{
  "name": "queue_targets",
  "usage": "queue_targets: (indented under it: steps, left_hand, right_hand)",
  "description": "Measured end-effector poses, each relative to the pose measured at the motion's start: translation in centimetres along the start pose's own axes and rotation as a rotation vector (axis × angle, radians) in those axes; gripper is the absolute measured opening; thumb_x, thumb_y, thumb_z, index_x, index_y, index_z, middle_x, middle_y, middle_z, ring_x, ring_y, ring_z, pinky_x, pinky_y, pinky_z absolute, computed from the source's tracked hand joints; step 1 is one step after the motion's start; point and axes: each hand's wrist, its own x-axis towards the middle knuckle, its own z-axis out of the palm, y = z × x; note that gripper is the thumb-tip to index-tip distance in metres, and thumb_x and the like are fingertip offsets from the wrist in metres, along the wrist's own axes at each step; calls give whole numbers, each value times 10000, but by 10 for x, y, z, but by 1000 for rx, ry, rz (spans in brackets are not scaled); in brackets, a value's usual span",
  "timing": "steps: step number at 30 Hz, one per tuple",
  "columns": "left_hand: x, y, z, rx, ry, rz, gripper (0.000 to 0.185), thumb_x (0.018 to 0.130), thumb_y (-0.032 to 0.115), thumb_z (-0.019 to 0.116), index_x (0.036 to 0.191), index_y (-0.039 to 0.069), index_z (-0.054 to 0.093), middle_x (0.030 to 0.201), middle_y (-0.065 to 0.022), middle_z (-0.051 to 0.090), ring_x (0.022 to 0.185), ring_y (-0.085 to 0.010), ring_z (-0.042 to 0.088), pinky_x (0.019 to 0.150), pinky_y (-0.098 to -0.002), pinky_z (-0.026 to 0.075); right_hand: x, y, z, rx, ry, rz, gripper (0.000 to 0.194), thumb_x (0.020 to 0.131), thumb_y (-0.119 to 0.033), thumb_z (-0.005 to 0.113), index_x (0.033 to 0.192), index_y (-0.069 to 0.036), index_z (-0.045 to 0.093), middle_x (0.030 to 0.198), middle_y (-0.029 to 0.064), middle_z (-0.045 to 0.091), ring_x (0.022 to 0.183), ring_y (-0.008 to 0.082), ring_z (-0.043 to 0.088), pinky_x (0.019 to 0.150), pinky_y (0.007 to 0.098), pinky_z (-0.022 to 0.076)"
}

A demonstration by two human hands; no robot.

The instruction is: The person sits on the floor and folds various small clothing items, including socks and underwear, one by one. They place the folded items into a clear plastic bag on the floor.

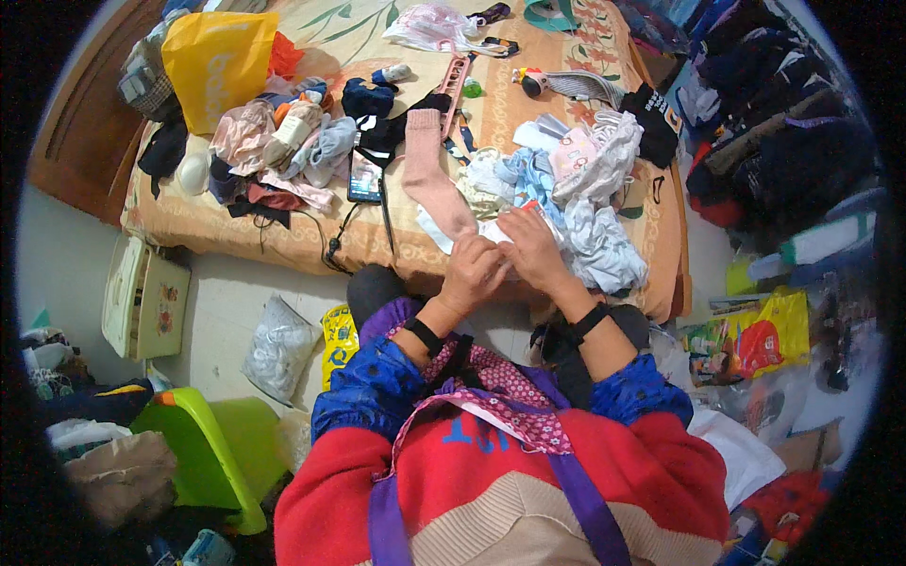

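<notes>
A pink ribbed sock (427, 159) lies lengthwise along the near part of the bed, its toe end reaching my left hand (473, 272). The fingers of that hand are pinched together at the toe. My right hand (536, 247) rests close beside it, fingers bent over a white cloth (490, 229); what its fingertips grip is hidden. Another white piece (434, 230) shows under the sock. Just past my right hand is a heap of light clothes, with a blue patterned garment (531, 173) and a white printed one (587, 163).
A phone (365, 177) with a lit screen and a cord lies left of the sock. Crumpled clothes (244, 134) and a yellow bag (218, 67) fill the bed's left side. A pink plastic hanger strip (455, 88) lies behind. A green plastic stool (233, 446) stands at lower left.
</notes>
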Motion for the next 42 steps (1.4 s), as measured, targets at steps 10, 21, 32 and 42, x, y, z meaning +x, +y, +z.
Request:
queue_targets:
  steps: [10, 21, 32, 42]
  left_hand:
    - [-17, -4, 7, -137, -95, -172, 217, 728, 6, 683, 932, 17, 609, 1044, -151, 578, 995, -359, 549, 859, -442, 459]
    - [-20, -18, -9, -86, -99, -263, 374, 733, -8, 638, 1102, 28, 584, 1111, -167, 574, 1067, -360, 543, 923, -430, 445]
    - [-31, -35, -23, 36, -27, -445, 531, 749, -35, 573, 1270, 6, 479, 1160, -218, 497, 1075, -396, 511, 929, -421, 431]
    - [-40, -41, -4, -32, -104, -579, 503, 756, -1, 583, 1252, 21, 500, 1105, -207, 504, 991, -366, 528, 880, -422, 443]
  right_hand:
    - [-10, -3, 2, -298, -91, -52, 570, 821, -434, 602, 1172, 14, 575, 1289, 158, 523, 1283, 329, 410, 1078, 535, 265]
    - [3, 4, -26, -449, -432, -186, 556, 798, -222, 618, 1323, -100, 481, 1315, 159, 483, 1271, 315, 431, 1046, 568, 277]
    - [3, 10, -59, -191, -108, 209, 623, 635, -128, 743, 1228, -96, 557, 1035, 88, 595, 1006, 275, 572, 919, 420, 402]
    - [-57, 59, -227, 853, 558, 782, 605, 692, -50, 753, 1250, -3, 522, 1109, 93, 642, 983, 208, 635, 856, 352, 514]
